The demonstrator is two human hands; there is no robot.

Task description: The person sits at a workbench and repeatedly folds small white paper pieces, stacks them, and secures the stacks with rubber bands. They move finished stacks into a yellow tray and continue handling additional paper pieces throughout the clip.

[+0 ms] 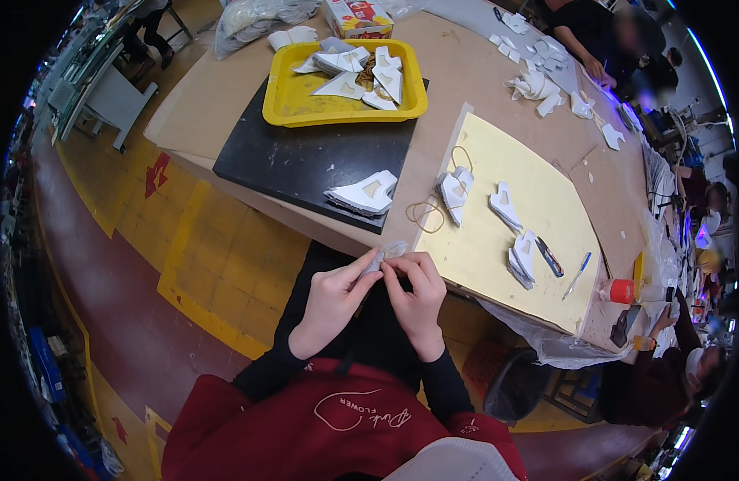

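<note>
Just off the table's front edge, over my lap, my left hand [331, 298] and my right hand [415, 297] meet at the fingertips. Both pinch a small grey-white cut piece [375, 261]; the fingers hide part of it, so its shape and material are unclear. A stack of white cut pieces [364, 193] lies nearest my hands, on the black board [305, 164]. To the right, a bundle of white pieces [455, 192] and rubber bands [425, 215] lie by the left edge of the pale yellow sheet [538, 200]. Smaller white stacks [522, 260] rest farther right.
A yellow tray [285, 92] holds white pieces and rubber bands at the back. A dark cutter knife [549, 256] and a blue pen [576, 276] lie on the sheet. Below the table's right side stands a dark bin [517, 389]. Other people sit at the right.
</note>
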